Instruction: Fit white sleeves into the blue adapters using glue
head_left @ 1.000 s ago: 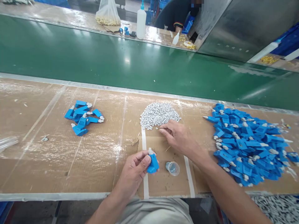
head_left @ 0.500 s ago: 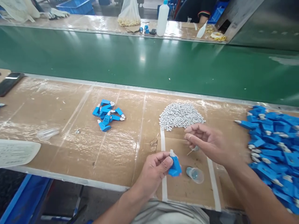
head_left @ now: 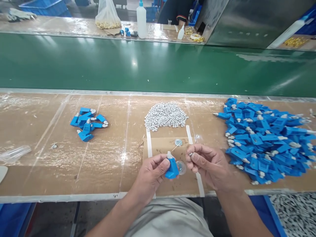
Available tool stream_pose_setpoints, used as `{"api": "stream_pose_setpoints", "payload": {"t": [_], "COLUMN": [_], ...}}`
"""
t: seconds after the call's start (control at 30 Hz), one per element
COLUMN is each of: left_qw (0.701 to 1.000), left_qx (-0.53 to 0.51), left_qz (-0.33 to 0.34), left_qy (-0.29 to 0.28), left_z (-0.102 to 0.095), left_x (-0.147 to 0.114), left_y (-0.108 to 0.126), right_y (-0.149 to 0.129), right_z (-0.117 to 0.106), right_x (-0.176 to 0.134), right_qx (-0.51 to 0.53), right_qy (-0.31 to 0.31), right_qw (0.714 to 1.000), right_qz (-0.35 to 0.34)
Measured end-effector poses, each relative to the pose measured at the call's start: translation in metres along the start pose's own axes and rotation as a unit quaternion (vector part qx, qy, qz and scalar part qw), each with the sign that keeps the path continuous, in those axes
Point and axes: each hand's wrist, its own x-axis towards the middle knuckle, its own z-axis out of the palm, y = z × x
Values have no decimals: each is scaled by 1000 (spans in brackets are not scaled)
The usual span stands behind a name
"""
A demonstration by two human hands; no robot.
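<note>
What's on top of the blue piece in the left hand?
A pale grey tip sticks up from the blue piece. The left hand covers part of its side, so I can't see what's there.

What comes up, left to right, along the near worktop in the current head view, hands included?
Clear plastic → small grey scrap → smaller blue cluster → left hand → held blue part → right hand, a small piece in its grip → larger blue heap.
</note>
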Motion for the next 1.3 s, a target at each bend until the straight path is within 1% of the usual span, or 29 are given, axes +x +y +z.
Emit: {"api": "stream_pose_setpoints", "payload": {"t": [0.1, 0.3, 0.4, 0.47, 0.5, 0.57, 0.63, 0.67, 0.7, 0.8, 0.87, 0.97, 1.13, 1.23, 1.3], "left_qw": [1000, 1000, 999, 999, 999, 997, 992, 990, 987, 980, 978, 975, 963, 956, 953], "left_qx": [8, 14, 8, -2, -8, -25, -46, -56, -64, -73, -75, -83, -128, -137, -136], "left_qz": [4, 4, -10, -26, -38, -71, -107, -124, -140, -181, -193, -204, -233, -255, -269], "left_qy": [-7, -21, -32, -30, -29, -35, -44, -44, -42, -33, -33, -35, -38, -37, -40], "left_z": [4, 10, 13, 15, 16, 16, 17, 17, 17, 18, 19, 19, 18, 18, 17], "left_x": [-2, -4, -3, -2, -1, 1, 2, 3, 3, 4, 4, 4, 4, 5, 7], "left_y": [-1, 1, 2, 3, 4, 5, 8, 10, 12, 18, 19, 18, 16, 17, 18], "right_y": [-1, 2, 4, 5, 5, 5, 2, 1, -1, -5, -7, -9, -13, -18, -23], "right_z": [-1, -4, -6, -5, -5, -2, 2, 4, 6, 6, 4, 1, -4, -10, -13], "right_x": [-4, -6, -7, -9, -10, -15, -19, -22, -23, -24, -22, -19, -17, -19, -21], "right_qx": [0, 80, 106, 102, 91, 47, -33, -86, -141, -285, -342, -382, -417, -460, -505], "right_qy": [-16, 47, 51, 52, 53, 51, 55, 57, 56, 39, 15, -14, -55, -88, -112], "right_qw": [1000, 995, 991, 991, 993, 997, 997, 991, 979, 919, 886, 861, 826, 803, 775], "right_qz": [-2, 37, 58, 64, 59, 25, -42, -86, -134, -270, -314, -335, -375, -369, -363]}}
